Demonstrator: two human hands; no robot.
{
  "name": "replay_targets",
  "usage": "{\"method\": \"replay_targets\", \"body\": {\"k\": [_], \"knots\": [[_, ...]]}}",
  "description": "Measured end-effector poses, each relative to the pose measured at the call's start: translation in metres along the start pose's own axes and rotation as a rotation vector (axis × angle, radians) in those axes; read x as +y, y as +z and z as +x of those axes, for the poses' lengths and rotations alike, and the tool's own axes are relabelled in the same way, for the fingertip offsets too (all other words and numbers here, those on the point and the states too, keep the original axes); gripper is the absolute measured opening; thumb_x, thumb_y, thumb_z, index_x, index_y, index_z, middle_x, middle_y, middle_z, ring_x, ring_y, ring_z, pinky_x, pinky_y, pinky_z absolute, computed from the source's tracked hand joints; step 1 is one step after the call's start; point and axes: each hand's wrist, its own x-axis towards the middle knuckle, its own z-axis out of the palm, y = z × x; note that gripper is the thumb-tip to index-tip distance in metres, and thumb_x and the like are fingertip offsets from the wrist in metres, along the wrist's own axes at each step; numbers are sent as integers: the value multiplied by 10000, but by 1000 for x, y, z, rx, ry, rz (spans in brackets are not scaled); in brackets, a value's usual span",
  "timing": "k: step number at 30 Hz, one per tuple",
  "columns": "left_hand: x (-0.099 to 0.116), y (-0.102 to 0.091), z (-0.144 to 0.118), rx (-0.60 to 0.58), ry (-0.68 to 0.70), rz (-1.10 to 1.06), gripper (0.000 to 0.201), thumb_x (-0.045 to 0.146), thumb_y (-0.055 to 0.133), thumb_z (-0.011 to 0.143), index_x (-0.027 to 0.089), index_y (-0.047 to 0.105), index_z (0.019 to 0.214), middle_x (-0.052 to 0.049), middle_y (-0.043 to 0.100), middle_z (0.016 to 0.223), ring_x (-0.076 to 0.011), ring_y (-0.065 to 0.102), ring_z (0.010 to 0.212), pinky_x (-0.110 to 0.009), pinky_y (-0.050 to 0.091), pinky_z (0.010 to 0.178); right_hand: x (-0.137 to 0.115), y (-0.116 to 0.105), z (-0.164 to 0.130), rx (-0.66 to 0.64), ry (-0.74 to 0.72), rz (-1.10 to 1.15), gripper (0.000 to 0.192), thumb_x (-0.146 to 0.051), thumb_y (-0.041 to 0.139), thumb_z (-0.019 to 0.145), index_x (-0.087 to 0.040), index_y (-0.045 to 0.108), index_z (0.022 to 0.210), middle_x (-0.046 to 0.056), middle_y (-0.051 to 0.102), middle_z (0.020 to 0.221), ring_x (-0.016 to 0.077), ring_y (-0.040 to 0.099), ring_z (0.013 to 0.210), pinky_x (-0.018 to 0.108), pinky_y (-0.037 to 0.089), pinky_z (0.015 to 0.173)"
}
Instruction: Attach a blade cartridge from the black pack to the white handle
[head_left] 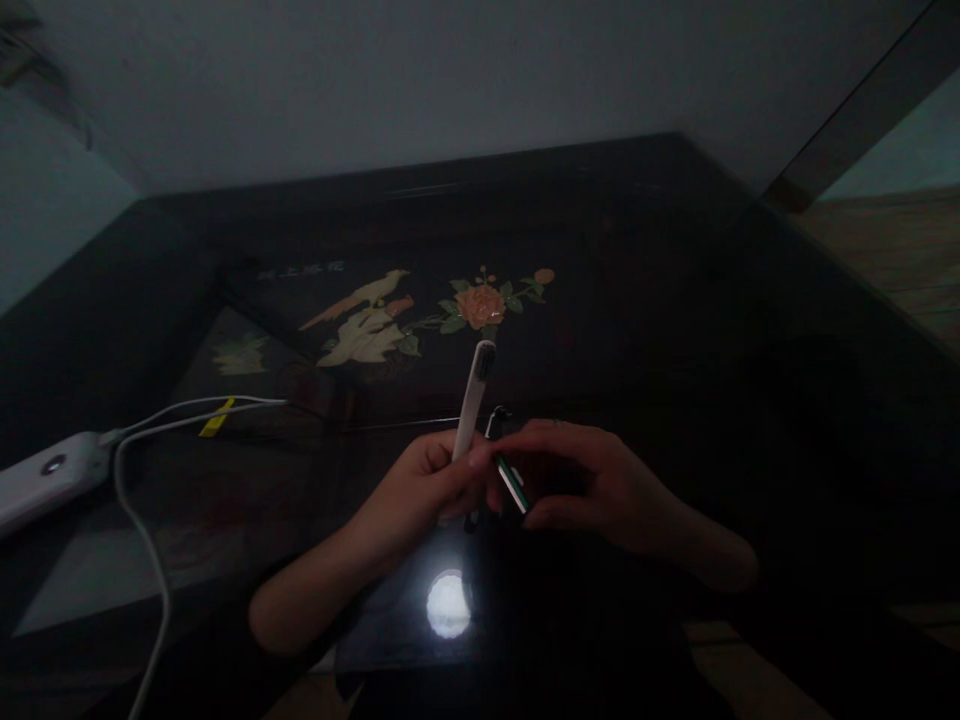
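Power bank: flat white plastic power bank (46, 478) at nine o'clock, white cable (142, 520) trailing from it.
Left hand: left hand (420, 490) clenched round slim white toothbrush (474, 398), dark bristles pointing to twelve o'clock.
Right hand: right hand (592, 480) pinching small green-edged object (512, 483), touching the left thumb.
Table: dark glossy table with inlaid bird and flower (675, 300).
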Motion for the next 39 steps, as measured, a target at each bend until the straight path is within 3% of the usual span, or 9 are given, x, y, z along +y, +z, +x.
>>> {"method": "replay_targets", "body": {"k": [4,7,10,13,17,29,36,39], "knots": [[2,-3,1,57,138,130,382,511,573,872,141,671,882,-14,601,656,-90,402,516,-219,290,477,0,-4,1,107,80,77,430,-451,720,805,-201,659,1151,48,683,956,166,655,830,285,528,735],[4,-5,-2,101,191,364,343,464,504,923,151,644,902,13,565,653,-104,435,548,-218,329,507,-1,-8,2,184,129,114,437,-418,738,794,-198,655,1162,52,696,952,165,659,824,268,529,721],[6,-7,-6,146,246,657,308,391,440,961,162,642,921,23,583,678,-118,509,589,-220,383,555,-2,-10,1,251,111,114,425,-409,750,781,-206,670,1147,40,693,919,154,650,790,245,530,684],[8,-8,-8,170,303,838,314,346,393,982,166,648,1017,-17,683,868,-153,622,776,-234,447,702,-4,-12,0,303,74,118,420,-412,772,756,-212,685,1114,28,686,878,151,644,769,242,536,676],[9,-8,-8,187,342,914,370,343,340,1003,154,651,1065,-39,714,945,-160,654,853,-225,468,775,-6,-13,-1,339,73,130,397,-362,780,759,-214,687,1116,23,690,875,145,647,778,230,533,683],[5,-12,-4,269,409,1027,298,282,423,968,145,662,1085,-42,743,935,-152,689,804,-202,507,713,-4,-14,-1,408,43,137,367,-303,801,742,-234,708,1091,-2,691,860,119,639,769,198,528,680],[0,-12,-5,123,478,1020,274,208,419,957,147,665,1062,-41,750,947,-141,697,838,-184,508,746,-4,-15,0,400,57,190,359,-183,739,803,-291,699,1143,-37,675,845,75,613,716,160,510,662],[0,-12,-4,140,489,1033,262,196,426,949,137,663,1042,-41,746,914,-133,689,790,-179,504,713,-4,-15,-1,412,55,200,375,-164,755,779,-286,708,1130,-32,678,844,81,615,716,165,511,652]]}}
